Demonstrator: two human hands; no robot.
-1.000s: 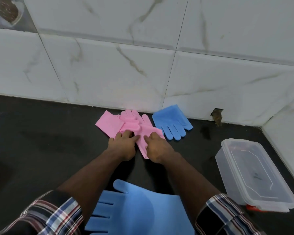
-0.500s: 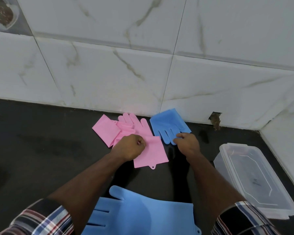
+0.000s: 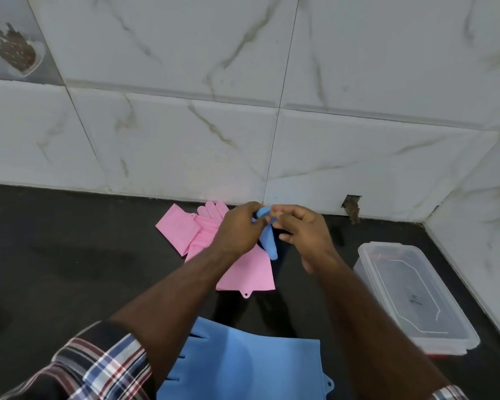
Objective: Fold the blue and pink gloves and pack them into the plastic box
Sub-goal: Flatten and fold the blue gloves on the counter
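Both hands meet above the black counter near the wall. My left hand [image 3: 238, 226] and my right hand [image 3: 302, 229] pinch a small blue glove [image 3: 269, 241], lifted off the counter, its fingers hanging down between them. Two pink gloves lie flat beneath: one [image 3: 250, 272] with its cuff toward me, another [image 3: 179, 232] folded to its left. A second, larger blue glove [image 3: 243, 368] lies flat at the near edge between my forearms. The clear plastic box [image 3: 456, 324] stands to the right with its lid on.
White marble-pattern tiles form the back wall and the right-hand corner. A small hole [image 3: 351, 207] breaks the wall's base, right of my hands. The black counter [image 3: 70, 269] stretches to the left.
My right hand took the small blue glove from the counter by the wall. My left hand left the pink glove and joined it; both now hold the blue glove up.
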